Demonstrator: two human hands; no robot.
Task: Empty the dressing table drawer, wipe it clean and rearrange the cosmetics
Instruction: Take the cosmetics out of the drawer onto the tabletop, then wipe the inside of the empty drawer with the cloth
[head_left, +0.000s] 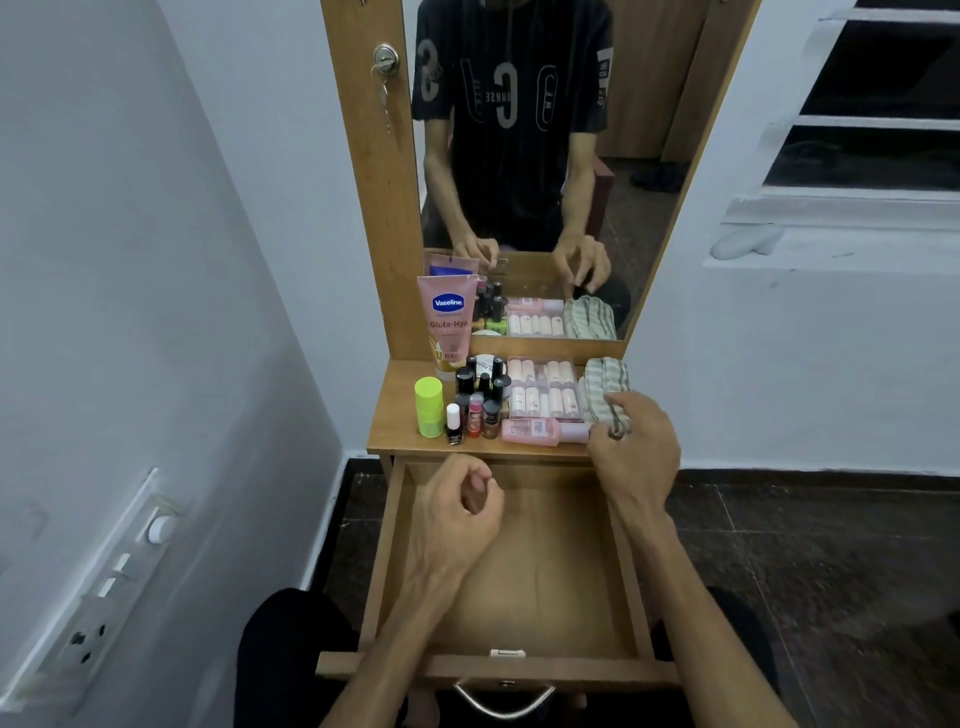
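The wooden drawer (545, 571) is pulled out towards me, with nothing in it but my left hand. On the dressing table top (395, 410) stand a pink Vaseline tube (448, 325), a lime green bottle (429, 406), several small nail polish bottles (480, 400), a clear box of pale tubes (543, 387) and a pink bottle lying flat (540, 431). A striped cloth (605, 382) lies at the right end. My right hand (636, 447) pinches the cloth's near edge. Over the drawer's far part my left hand (457, 506) is curled loosely, holding nothing.
A mirror (519, 156) in a wooden frame rises behind the table top, a key hanging in its lock (385, 60). A white wall with a switch panel (119, 566) is close on the left. Dark tiled floor (831, 561) and a window (872, 104) lie to the right.
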